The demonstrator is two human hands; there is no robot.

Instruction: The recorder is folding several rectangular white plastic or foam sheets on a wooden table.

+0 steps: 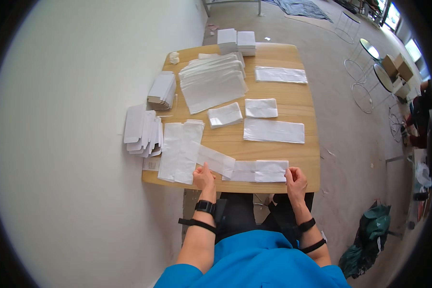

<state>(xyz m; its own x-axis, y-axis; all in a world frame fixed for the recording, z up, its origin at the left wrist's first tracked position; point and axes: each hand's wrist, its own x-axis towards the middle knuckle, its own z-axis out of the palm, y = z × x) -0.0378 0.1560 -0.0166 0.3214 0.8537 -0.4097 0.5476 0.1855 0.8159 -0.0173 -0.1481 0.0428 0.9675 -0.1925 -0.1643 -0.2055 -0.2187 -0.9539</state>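
Note:
At the table's near edge my right hand (296, 181) is closed, thumb and fingertips pinching the right end of a folded thin white sheet (272, 171). That sheet lies flat, its left part more see-through. My left hand (205, 177) is curled, thumb up, at the lower edge of a slanting translucent white strip (217, 160); its fingertips are partly hidden. The strip's right end overlaps the folded sheet. Just left of this hand lie larger flat white sheets (180, 151), side by side.
Farther back on the wooden table (283, 96) are folded white sheets (273, 131), a fanned stack of large translucent sheets (213, 81) and white boxes (227, 41). Flat white cartons (141, 129) stand along the left edge, by the wall (81, 120). Round stools (369, 49) stand at the right.

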